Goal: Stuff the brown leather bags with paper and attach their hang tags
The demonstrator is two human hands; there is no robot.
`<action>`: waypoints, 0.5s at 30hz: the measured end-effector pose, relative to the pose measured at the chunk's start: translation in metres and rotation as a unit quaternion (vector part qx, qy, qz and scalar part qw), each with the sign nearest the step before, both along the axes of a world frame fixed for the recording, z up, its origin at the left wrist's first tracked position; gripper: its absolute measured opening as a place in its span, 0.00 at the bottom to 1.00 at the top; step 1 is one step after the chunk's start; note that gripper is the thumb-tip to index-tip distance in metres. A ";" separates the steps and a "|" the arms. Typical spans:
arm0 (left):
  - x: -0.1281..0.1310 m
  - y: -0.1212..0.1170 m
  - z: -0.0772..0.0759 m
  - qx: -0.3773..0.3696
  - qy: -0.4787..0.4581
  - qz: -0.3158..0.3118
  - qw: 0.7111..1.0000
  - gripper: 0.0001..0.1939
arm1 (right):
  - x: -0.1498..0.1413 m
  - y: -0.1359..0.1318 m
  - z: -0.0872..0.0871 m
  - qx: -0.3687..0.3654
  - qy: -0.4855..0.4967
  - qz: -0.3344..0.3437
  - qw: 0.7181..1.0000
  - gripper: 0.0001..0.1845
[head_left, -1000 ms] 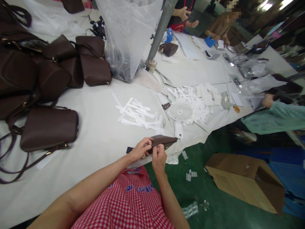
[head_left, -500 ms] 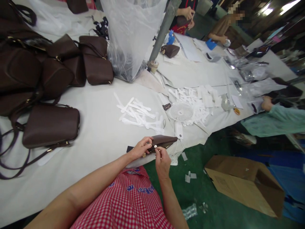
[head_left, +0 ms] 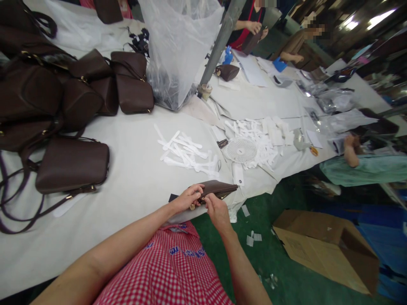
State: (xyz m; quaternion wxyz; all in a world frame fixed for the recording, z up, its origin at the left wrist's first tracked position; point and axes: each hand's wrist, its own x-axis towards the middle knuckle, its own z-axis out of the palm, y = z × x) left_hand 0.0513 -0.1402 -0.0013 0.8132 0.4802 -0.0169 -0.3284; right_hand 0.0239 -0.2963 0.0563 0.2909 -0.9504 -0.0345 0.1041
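Note:
A dark brown leather pouch (head_left: 218, 186) lies at the table's front edge, with a gold-toned zipper along the side facing me. My left hand (head_left: 190, 198) is closed on its left end, the thumb and fingers pressed on the leather. My right hand (head_left: 218, 208) pinches a small metal piece at the zipper, seemingly the zipper pull, close to the left fingertips. The fingers mostly cover that piece. A small black tag (head_left: 172, 198) lies beside my left wrist, and a white tag (head_left: 238, 174) rests past the pouch's right end.
White strips (head_left: 187, 153) and a round white fan (head_left: 241, 150) lie beyond the pouch. Brown handbags (head_left: 73, 165) are piled at left. A clear plastic bag (head_left: 178, 51) stands by a metal post (head_left: 219, 46). A cardboard box (head_left: 324, 250) sits on the floor. Co-workers are across and at right.
My right hand has moved a little left along the zipper toward my left hand. My left hand keeps its hold. At right, a co-worker's hand has shifted.

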 end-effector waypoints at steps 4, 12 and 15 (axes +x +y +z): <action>-0.002 -0.001 -0.006 -0.030 0.002 0.006 1.000 0.11 | -0.001 0.000 -0.004 0.061 0.035 -0.045 0.996 0.17; -0.002 0.002 -0.009 0.114 -0.194 -0.007 0.974 0.26 | 0.000 0.011 -0.012 0.075 0.011 -0.051 0.996 0.17; -0.001 0.003 -0.009 0.232 -0.295 0.011 0.927 0.30 | -0.002 0.020 -0.010 0.114 0.037 -0.026 0.992 0.16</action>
